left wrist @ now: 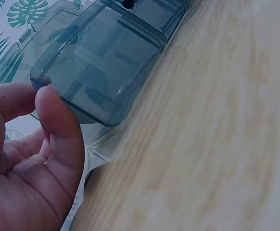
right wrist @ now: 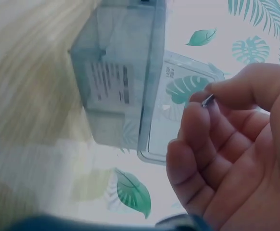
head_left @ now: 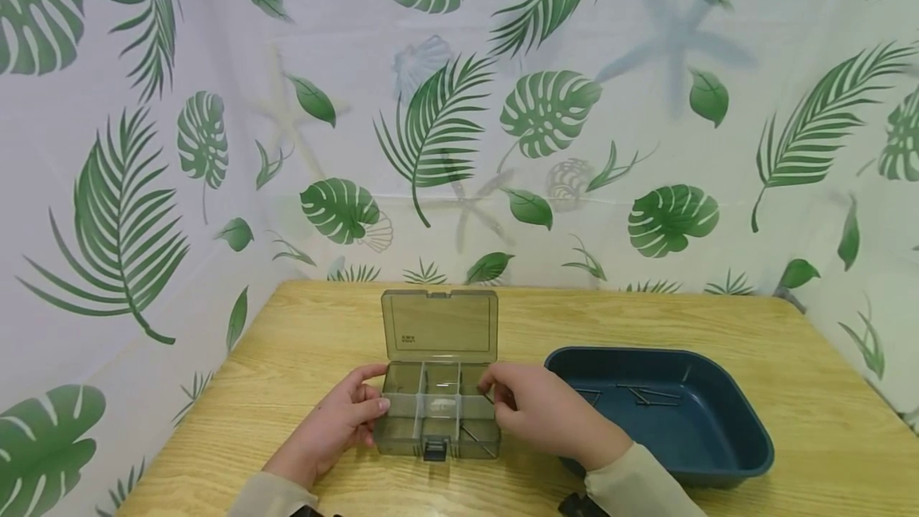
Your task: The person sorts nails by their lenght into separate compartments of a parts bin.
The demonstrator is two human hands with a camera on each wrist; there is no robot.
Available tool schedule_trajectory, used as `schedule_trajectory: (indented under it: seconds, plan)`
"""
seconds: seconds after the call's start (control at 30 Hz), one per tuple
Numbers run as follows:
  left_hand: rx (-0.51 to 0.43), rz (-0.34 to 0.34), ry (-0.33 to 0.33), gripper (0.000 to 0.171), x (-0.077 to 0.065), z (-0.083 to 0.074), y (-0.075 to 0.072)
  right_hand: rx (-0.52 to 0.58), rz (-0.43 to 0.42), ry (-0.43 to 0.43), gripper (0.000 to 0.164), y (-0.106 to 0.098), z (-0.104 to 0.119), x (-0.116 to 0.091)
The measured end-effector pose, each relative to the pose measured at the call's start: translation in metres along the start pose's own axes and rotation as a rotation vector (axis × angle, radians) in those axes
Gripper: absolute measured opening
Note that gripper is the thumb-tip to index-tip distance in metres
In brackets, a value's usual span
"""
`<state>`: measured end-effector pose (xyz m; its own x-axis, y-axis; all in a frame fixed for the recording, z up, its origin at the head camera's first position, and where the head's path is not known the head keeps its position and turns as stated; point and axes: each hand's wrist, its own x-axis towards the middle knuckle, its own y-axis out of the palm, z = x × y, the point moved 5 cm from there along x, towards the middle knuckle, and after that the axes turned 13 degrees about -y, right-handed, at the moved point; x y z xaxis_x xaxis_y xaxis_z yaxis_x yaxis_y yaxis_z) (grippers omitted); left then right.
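A translucent grey plastic compartment box [head_left: 439, 405] stands on the table with its lid [head_left: 440, 327] raised at the back. My left hand [head_left: 352, 412] grips the box's left side, thumb at the rim; the left wrist view shows thumb and finger at its corner. Over the right-hand compartments, my right hand [head_left: 534, 409] pinches a thin nail [right wrist: 208, 100] between thumb and fingertips, mostly hidden by the fingers. Another thin dark nail [head_left: 477, 439] lies slanted in the front right compartment. Upright dividers split the box, and a latch [head_left: 435, 448] is at its front.
A dark blue plastic bin [head_left: 732, 397] stands to the right, partly behind my right forearm. Several thin nails [head_left: 649, 396] lie inside it. Behind the wooden table [head_left: 309, 333] hangs a white cloth [head_left: 459, 246] with a green leaf print.
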<state>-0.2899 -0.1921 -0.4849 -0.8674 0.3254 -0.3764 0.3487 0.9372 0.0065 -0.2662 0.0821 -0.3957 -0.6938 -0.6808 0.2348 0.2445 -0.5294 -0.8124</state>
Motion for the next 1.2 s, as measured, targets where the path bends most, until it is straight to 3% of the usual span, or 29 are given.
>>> schedule_trajectory:
  seconds: [0.3, 0.57, 1.0, 1.2]
  plan:
    - [0.005, 0.009, 0.012, 0.066, 0.000, -0.001, 0.001, 0.028, 0.011, 0.056, 0.027, 0.006, 0.001, 0.005]
    - [0.007, 0.002, 0.010, 0.065, 0.000, -0.001, 0.001, 0.032, 0.007, 0.059, 0.025, 0.000, -0.003, -0.003]
    - [0.007, 0.002, 0.009, 0.065, 0.000, 0.000, -0.001, -0.042, -0.092, 0.108, 0.021, -0.033, -0.023, -0.035]
    - [0.013, 0.001, 0.016, 0.065, 0.000, 0.000, -0.001, -0.028, -0.097, 0.197, 0.021, -0.044, -0.047, -0.056]
